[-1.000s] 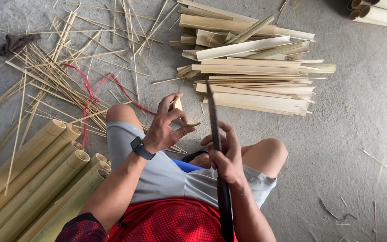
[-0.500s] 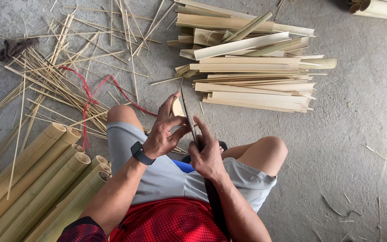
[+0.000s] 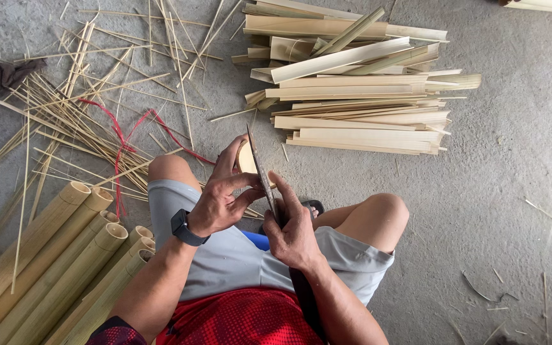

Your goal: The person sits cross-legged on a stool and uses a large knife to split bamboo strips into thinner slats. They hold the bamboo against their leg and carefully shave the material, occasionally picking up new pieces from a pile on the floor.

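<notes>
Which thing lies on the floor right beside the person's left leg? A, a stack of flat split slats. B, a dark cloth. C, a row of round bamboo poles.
C: the round bamboo poles lie side by side along the left leg.

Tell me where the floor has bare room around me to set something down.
The widest bare concrete floor lies right of the stacked bamboo slats, past your right knee, with only a few stray shavings. Left is crowded: thin bamboo strips, a red cord and whole bamboo poles.
</notes>
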